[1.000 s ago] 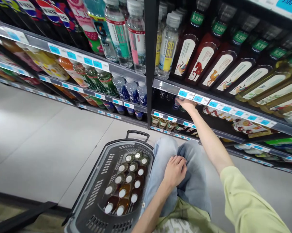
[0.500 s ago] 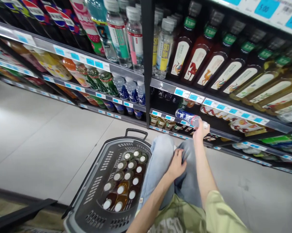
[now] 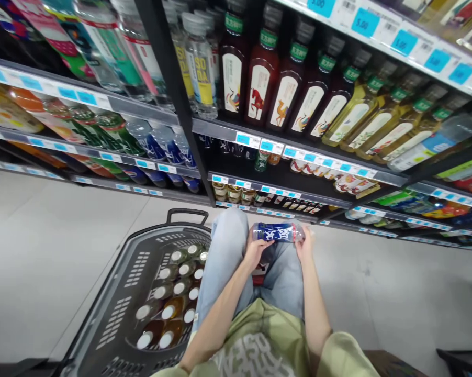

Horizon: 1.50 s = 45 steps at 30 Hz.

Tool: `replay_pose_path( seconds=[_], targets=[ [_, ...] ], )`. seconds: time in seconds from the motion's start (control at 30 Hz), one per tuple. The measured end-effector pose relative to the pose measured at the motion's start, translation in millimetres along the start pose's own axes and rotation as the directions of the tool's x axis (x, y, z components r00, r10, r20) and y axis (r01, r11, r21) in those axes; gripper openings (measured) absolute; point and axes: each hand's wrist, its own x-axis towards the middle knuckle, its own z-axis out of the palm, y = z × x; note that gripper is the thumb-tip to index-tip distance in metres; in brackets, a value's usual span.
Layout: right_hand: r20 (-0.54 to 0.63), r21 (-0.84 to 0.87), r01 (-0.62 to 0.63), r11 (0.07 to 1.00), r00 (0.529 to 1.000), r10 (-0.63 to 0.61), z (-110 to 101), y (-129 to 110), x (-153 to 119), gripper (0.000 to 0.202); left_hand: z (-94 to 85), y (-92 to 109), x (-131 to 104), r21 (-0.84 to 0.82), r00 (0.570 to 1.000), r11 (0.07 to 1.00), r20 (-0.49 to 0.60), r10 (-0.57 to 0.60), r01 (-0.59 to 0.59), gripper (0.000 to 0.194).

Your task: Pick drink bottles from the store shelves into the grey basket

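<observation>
A clear plastic bottle (image 3: 277,232) with a blue label lies sideways above my knees, held between both hands. My left hand (image 3: 255,251) grips its left end, fingers along the underside. Around the other end, by the red-edged part of the label, my right hand (image 3: 305,243) is closed; the cap is hidden there. To my left on the floor stands a grey shopping basket (image 3: 114,309) with several white-capped bottles (image 3: 168,312) upright in it, some dark, some amber.
Drink shelves rise in front, with dark tea bottles (image 3: 261,78) and a soda bottle (image 3: 200,68) on the upper level. A shelf (image 3: 299,183) below holds a green bottle (image 3: 261,159) and small bottles. The basket handle (image 3: 187,212) points toward the shelves.
The blue-labelled bottle has come back from the lower shelf to above my knees. My left hand has left my lap and taken hold of it too. The view has swung right.
</observation>
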Motion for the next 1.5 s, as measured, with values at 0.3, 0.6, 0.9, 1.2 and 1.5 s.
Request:
replay_pose_path(
  seconds=[0.3, 0.6, 0.9, 1.2, 1.5],
  targets=[
    [0.055, 0.146, -0.091, 0.985, 0.995, 0.084, 3.7, 1.1, 3.0, 0.053, -3.2, -0.4, 7.3, 0.091, 0.997, 0.995, -0.059, 0.052, -0.046, 0.071],
    [0.026, 0.189, -0.145, 0.971, 0.989, 0.142, 7.3, 5.1, 7.9, 0.056, -2.8, 4.0, 3.6, -0.063, 0.999, 0.997, -0.028, 0.033, -0.035, 0.073],
    [0.028, 0.103, -0.019, 0.995, 0.999, 0.017, -2.2, 17.3, 12.7, 0.05, -4.0, 0.6, 9.3, 0.162, 0.991, 0.985, -0.13, -0.032, 0.053, 0.047],
    [0.004, -0.153, 0.184, 0.971, 0.983, -0.185, -3.8, 28.6, 16.3, 0.053, -10.0, -1.8, 12.4, 0.317, 0.961, 0.931, -0.259, -0.1, 0.183, 0.036],
    [-0.164, -0.108, 0.26, 0.96, 0.947, -0.275, -13.7, 33.1, 25.7, 0.057, -5.3, -3.8, 9.7, 0.368, 0.992, 0.929, -0.128, -0.003, 0.05, 0.028]
  ],
)
